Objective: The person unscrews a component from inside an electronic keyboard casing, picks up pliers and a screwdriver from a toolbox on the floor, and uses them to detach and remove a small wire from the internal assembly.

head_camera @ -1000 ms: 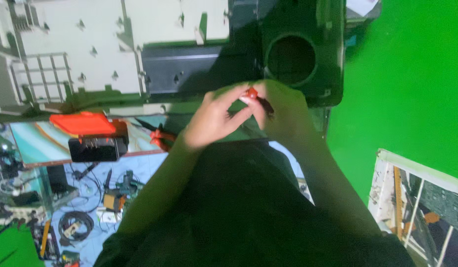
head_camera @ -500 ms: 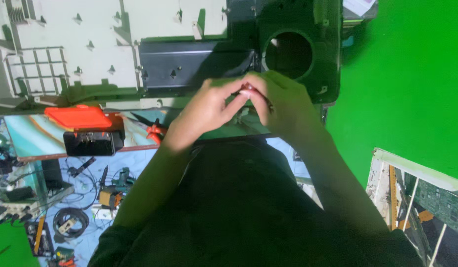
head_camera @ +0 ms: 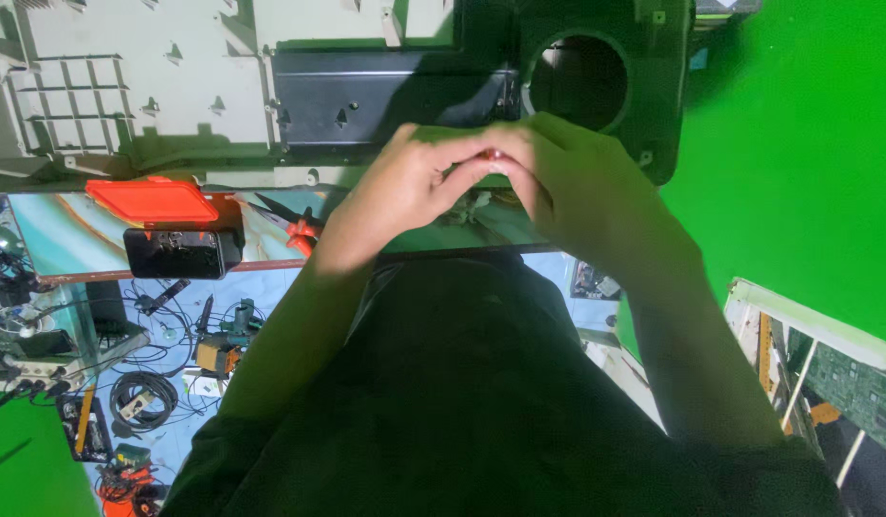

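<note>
There is a single view, from a camera on the person's head. It faces steeply down and forward, close over both hands, with the grey plastic housing [head_camera: 175, 86] toward twelve o'clock.

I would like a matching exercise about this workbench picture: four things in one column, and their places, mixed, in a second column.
Things:
1. flat orange plastic lid
2. round hole in the dark plastic housing
3. green circuit board
4. small red object

Places:
A. lower right corner
B. pinched between both hands' fingertips
C. left, above a black phone
D. top, just above the right hand

Pairs: 1-C, 2-D, 3-A, 4-B
</note>
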